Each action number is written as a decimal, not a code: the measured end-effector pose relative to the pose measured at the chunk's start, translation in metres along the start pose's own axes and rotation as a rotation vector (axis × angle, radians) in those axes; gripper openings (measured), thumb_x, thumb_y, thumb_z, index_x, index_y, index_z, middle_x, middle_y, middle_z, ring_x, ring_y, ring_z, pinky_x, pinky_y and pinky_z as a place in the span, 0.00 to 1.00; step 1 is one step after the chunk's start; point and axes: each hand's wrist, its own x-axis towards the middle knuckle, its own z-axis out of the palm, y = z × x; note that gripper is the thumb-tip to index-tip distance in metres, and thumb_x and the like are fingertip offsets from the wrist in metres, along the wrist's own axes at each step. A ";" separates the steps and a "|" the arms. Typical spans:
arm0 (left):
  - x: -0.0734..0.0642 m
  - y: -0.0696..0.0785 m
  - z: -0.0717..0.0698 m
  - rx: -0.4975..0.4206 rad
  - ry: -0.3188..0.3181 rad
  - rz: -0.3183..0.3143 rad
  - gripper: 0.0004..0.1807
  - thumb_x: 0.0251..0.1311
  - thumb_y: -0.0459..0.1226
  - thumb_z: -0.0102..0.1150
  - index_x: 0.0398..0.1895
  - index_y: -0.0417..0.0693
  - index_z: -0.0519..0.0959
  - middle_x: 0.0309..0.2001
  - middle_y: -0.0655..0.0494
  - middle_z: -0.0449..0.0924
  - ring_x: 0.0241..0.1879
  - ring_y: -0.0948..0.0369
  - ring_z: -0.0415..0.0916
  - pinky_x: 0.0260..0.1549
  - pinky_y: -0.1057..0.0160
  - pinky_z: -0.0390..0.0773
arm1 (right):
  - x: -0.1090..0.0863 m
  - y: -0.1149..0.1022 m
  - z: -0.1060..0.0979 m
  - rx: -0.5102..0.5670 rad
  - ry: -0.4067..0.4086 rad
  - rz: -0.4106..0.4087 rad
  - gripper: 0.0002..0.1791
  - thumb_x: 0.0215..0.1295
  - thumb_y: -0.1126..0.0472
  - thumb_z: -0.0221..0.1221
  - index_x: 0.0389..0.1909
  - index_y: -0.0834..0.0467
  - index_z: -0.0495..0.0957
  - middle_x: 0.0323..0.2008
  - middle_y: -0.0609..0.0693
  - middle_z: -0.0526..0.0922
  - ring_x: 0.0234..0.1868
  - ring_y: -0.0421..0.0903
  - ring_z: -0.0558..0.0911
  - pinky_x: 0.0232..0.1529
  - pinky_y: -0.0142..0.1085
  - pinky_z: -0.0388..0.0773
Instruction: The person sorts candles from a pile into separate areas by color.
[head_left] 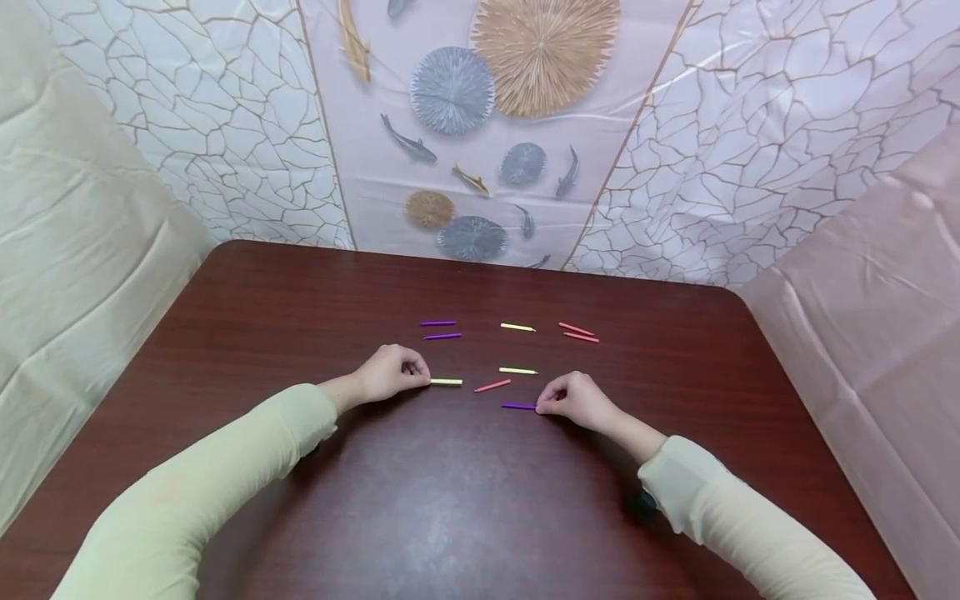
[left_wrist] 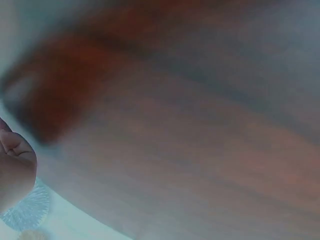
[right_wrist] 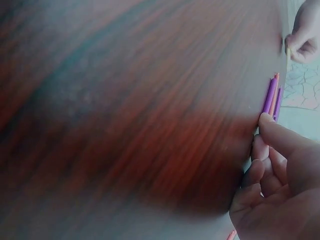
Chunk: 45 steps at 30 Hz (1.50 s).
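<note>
Patterned wall hangings (head_left: pixel 225 108) close off the far side, white with gold crackle lines, around a pale central panel (head_left: pixel 375 200) printed with round leaves and fish. Before them spreads a dark reddish-brown wooden table (head_left: pixel 442 475) with rounded far corners. Two cream sleeves (head_left: pixel 217 467) reach in over it from the near side. At the end of one, the person's left hand (head_left: pixel 390 372) pinches the left end of a yellow crayon-like stick (head_left: pixel 447 382) between thumb and finger. Opposite, the right hand (head_left: pixel 581 402) narrows the same way on the right end of a purple crayon-like stick (head_left: pixel 517 407). Whether either held stick rests on the wood cannot be told. Between the hands lies a slanted red stick (head_left: pixel 492 386), just below a second yellow stick (head_left: pixel 518 370). Farther back, a pair of purple sticks (head_left: pixel 442 337) lies at left, a third yellow stick (head_left: pixel 518 327) in the middle, and two more red sticks (head_left: pixel 581 337) close together at right.
</note>
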 end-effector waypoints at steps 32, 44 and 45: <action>0.121 0.045 0.039 0.021 0.006 0.008 0.04 0.56 0.34 0.62 0.29 0.42 0.82 0.28 0.51 0.82 0.29 0.63 0.74 0.35 0.69 0.72 | -0.010 0.002 -0.004 -0.002 -0.007 0.005 0.03 0.50 0.63 0.67 0.22 0.58 0.84 0.19 0.47 0.83 0.21 0.31 0.69 0.24 0.25 0.67; 0.131 0.041 0.052 0.119 0.043 -0.091 0.04 0.56 0.34 0.60 0.28 0.44 0.82 0.28 0.54 0.82 0.31 0.62 0.76 0.36 0.66 0.74 | -0.011 0.000 -0.004 0.011 -0.002 0.002 0.03 0.50 0.63 0.67 0.22 0.59 0.84 0.19 0.47 0.83 0.21 0.32 0.68 0.24 0.25 0.66; 0.131 0.042 0.053 0.129 0.043 -0.107 0.04 0.56 0.35 0.60 0.29 0.45 0.82 0.28 0.54 0.83 0.31 0.62 0.76 0.37 0.65 0.74 | -0.011 0.000 -0.004 0.011 -0.001 0.003 0.03 0.50 0.63 0.67 0.22 0.59 0.84 0.19 0.47 0.83 0.21 0.32 0.68 0.24 0.25 0.66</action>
